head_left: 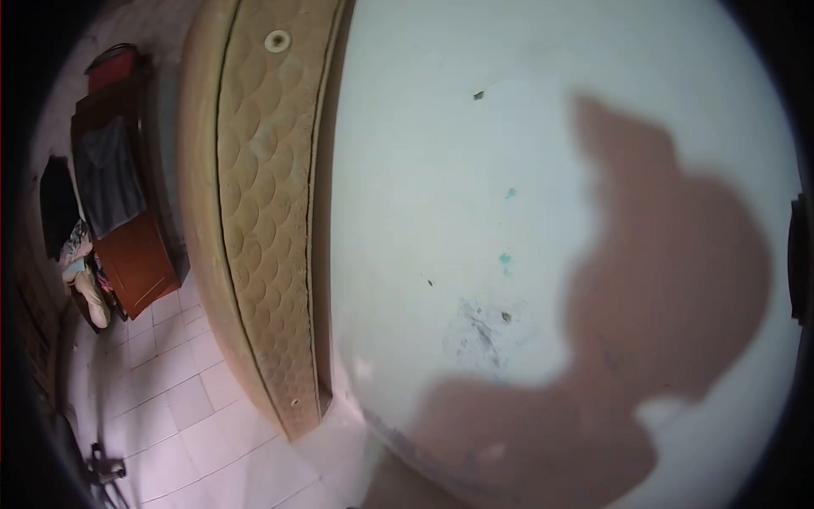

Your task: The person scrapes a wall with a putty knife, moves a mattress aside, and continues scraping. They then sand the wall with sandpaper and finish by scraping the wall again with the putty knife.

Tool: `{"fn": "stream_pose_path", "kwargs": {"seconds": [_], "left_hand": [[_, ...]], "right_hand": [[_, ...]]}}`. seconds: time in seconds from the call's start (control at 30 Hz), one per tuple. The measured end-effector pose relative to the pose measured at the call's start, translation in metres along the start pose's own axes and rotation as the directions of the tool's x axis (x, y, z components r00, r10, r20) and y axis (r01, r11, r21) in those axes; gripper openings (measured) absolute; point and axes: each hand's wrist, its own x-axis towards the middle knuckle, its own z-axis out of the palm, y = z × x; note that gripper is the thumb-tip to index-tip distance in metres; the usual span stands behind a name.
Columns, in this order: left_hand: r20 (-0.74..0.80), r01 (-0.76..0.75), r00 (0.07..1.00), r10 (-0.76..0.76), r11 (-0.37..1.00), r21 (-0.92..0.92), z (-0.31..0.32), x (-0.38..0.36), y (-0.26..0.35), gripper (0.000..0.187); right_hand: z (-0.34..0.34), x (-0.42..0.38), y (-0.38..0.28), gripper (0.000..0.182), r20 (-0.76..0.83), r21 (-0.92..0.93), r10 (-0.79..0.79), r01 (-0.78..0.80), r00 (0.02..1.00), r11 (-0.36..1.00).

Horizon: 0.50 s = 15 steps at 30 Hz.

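Observation:
Neither my left hand nor my right hand shows in the head view, so what they hold or touch is hidden. A tan mattress (271, 170) with a scalloped quilted pattern stands on its edge beside the pale wall (415, 170). A round white-rimmed fitting (277, 41) sits near the top of its visible side. Across the right of the wall falls a large brown shadow (670, 280), with a rounded part and a narrower part reaching up.
At the left stands reddish-brown wooden furniture (144, 271) with a grey cloth (110, 182) draped over it. Dark clothing (58, 204) hangs alongside. Pale tiles (186, 407) cover the floor, where a dark object (106, 467) stands. The wall has chips and green marks (506, 259).

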Motion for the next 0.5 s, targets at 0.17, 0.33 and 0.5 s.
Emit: {"fn": "stream_pose_path", "kwargs": {"seconds": [0.17, 0.33, 0.5], "left_hand": [[0.456, -0.126, 0.888, 0.061, 0.986, 0.112, 0.006, -0.042, -0.023, 0.035], [0.791, -0.250, 0.611, 0.026, 0.955, 0.162, 0.034, -0.011, -0.030, 0.031], [0.477, -0.186, 0.879, 0.010, 0.927, 0.325, -0.036, -0.104, 0.022, 0.042]], "right_hand": [[0.040, -0.229, -0.003, 0.039, 0.500, -0.134, 0.365, -0.347, 0.785, 0.928], [0.052, -0.322, -0.064, 0.040, 0.676, -0.225, 0.495, -0.486, 0.546, 0.844], [0.011, -0.298, -0.090, 0.034, 0.308, 0.117, 0.596, -0.652, 0.741, 0.749]]}}
